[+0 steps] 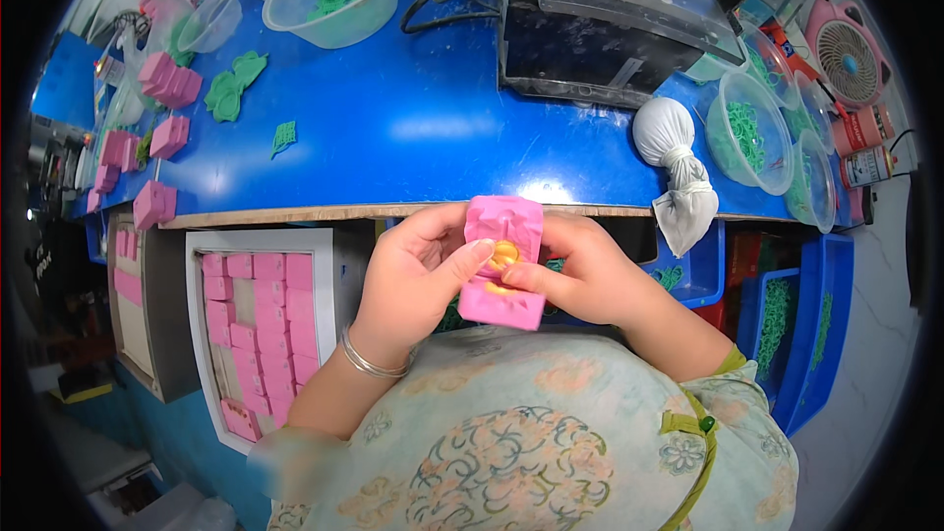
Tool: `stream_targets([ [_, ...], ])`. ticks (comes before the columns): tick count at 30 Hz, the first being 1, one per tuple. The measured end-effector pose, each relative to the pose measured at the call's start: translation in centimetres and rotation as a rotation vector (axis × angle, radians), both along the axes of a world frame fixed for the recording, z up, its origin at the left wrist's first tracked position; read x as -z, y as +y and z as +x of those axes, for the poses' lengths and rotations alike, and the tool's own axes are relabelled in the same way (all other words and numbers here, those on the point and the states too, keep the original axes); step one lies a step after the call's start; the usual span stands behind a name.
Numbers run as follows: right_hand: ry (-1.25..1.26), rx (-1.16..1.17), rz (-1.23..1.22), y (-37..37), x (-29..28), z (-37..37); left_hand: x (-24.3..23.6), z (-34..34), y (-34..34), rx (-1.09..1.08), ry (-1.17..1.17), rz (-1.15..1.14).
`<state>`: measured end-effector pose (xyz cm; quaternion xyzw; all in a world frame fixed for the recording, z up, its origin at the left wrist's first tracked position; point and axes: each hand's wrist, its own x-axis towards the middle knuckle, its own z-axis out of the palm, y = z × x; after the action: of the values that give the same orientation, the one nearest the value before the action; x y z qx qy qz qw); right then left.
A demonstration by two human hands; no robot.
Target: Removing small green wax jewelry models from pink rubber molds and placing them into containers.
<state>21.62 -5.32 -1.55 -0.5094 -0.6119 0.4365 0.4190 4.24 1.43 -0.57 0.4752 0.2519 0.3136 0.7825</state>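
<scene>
Your left hand (413, 280) and right hand (582, 270) grip the pink mould (501, 311) from both sides, fingers closed around it and thumbs at the yellow patches (506, 251) inside, by the blue table (393, 138) (a pale cloth bundle (678, 162) lies to your right).

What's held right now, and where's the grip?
A parted pink mould block. The left hand grips its left side, the right hand its right, thumbs at the yellow material inside. Most fingertips are hidden.
</scene>
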Motion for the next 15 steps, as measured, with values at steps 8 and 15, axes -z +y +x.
stream_targets([
  [8,-0.069,0.158,0.279,-0.1,0.1,0.1,0.4,0.2,0.1,-0.057,0.207,0.654],
  [15,0.308,0.349,0.201,-0.2,1.1,-0.9,0.0,0.9,-0.5,0.001,-0.131,-0.068],
])
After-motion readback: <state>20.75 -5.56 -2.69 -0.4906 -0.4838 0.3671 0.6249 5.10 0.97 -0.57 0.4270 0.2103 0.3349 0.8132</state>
